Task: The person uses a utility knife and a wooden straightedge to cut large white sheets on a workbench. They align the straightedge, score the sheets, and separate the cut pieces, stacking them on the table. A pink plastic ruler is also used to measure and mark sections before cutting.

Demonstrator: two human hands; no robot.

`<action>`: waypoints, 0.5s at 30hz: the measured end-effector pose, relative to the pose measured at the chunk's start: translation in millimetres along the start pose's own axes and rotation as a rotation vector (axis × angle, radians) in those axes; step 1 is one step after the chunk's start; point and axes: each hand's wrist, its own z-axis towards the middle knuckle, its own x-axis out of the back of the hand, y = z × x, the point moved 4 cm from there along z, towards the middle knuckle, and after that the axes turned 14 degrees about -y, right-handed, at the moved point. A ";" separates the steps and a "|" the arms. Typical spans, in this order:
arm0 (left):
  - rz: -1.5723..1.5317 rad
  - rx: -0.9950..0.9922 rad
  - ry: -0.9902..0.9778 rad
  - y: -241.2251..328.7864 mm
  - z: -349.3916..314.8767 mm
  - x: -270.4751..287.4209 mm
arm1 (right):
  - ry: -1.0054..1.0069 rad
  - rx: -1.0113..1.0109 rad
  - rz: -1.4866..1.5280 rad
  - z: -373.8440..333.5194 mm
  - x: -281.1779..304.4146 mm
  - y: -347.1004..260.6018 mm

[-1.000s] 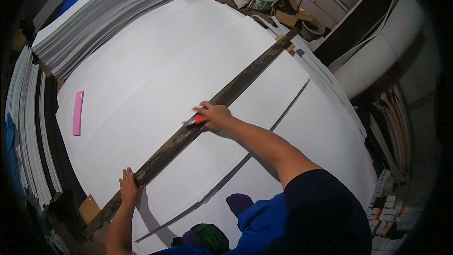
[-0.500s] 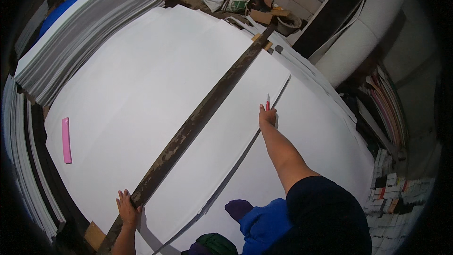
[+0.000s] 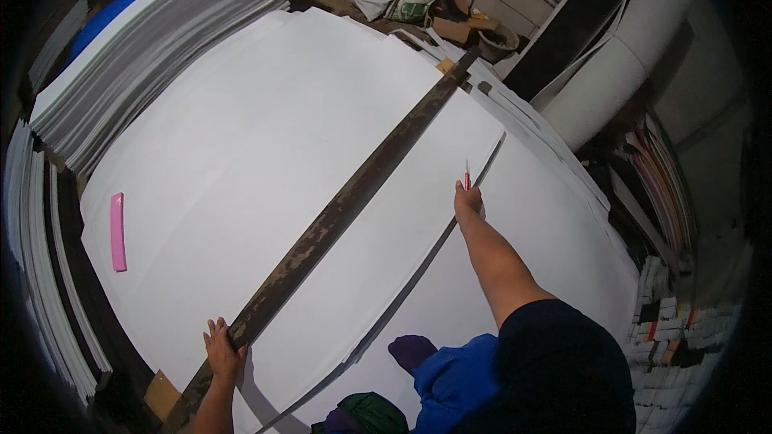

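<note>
My cutter's handle: looks plastic
My long bar: seems metal, rough, blotchy
White sheet: smooth, matt
Pink strip: glossy
My sleeve: matt cloth

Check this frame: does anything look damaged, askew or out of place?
The long dark bar looks worn: its surface is blotched with paler patches, clearest between its middle and the left hand. I see no spill on the white sheet.

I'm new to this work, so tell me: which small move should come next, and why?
Probably bring the right hand, holding a slim red-handled tool, to the long, straight, dark bar: the left hand rests on that bar, which lies across a large white sheet, while the tool is held apart from the bar.
</note>
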 end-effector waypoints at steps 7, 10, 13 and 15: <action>0.001 0.008 0.032 -4.8 -9.6 7.1 | -0.332 0.947 -0.221 -102.9 -16.2 -111.9; 0.011 0.018 0.025 8.9 -6.5 16.2 | -0.551 1.256 -0.665 -164.6 -56.8 -165.8; 0.019 0.067 0.029 12.8 -8.0 19.5 | -0.618 1.349 -0.881 -179.9 -94.4 -190.0; 0.002 0.059 0.038 2.1 -8.9 12.2 | -0.592 1.346 -1.002 -185.0 -103.7 -202.3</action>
